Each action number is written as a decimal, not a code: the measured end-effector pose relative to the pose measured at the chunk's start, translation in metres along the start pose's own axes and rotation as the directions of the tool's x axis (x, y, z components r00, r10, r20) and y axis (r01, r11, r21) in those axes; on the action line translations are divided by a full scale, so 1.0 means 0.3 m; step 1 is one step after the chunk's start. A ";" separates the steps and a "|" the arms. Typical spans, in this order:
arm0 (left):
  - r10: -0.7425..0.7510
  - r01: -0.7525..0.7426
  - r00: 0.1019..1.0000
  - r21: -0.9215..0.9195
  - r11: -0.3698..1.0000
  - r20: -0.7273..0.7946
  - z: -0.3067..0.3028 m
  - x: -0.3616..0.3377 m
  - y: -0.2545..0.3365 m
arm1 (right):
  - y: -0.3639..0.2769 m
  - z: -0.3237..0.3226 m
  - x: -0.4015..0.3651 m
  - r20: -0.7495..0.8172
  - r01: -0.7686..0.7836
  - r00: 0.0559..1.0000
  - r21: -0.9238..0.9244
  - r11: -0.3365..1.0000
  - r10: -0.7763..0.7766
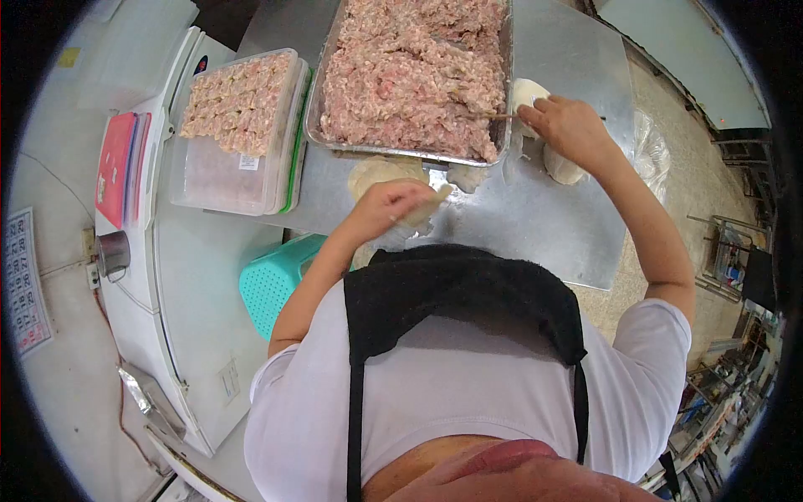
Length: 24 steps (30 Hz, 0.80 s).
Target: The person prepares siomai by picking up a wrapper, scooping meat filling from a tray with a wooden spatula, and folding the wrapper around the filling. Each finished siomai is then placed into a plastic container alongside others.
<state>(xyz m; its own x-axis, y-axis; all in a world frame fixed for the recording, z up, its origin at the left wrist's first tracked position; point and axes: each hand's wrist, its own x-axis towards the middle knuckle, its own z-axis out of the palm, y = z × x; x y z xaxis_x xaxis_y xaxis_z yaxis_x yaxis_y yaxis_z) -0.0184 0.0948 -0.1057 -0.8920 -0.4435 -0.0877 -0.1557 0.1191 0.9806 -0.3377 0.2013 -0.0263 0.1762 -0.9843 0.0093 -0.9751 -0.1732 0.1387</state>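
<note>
Holding a thin round wrapper [428, 205] over the near edge of a steel bench [544, 209], a person in a white shirt and black apron works beside a tray of filling. The left hand [391, 207] has its grip curled shut on the wrapper, just in front of a stack of pale wrappers [376, 171] lying on the bench. The right hand [570, 125] has its grip closed on the end of a thin stick [500, 115], whose far tip reaches into the minced pink filling [410, 75] at the right side of a large metal tray [393, 151]. A white round lump [527, 88] sits just behind that hand and another pale lump [562, 166] lies by the wrist. Left of the tray, a clear plastic box [217, 176] holds rows of filled pieces [238, 100] at its far end and stands on a white cabinet [192, 268]. A teal perforated basket [272, 284] sits low between the cabinet and the bench. Flat red items [115, 167] and a metal cup [113, 253] lie at the far left.
</note>
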 end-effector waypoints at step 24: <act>-0.190 0.166 0.954 -0.120 0.979 -0.230 -0.070 -0.011 -0.086 | -0.110 0.107 0.039 -0.215 -0.087 0.968 0.197 0.977 0.130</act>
<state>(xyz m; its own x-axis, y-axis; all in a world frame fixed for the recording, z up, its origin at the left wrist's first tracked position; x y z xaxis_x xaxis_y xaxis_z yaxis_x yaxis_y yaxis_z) -0.0025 0.0744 -0.1271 -0.7239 -0.6505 -0.2299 -0.2494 -0.0639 0.9663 -0.3078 0.1943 -0.0625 0.0732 -0.9680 0.2399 -0.9941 -0.0901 -0.0601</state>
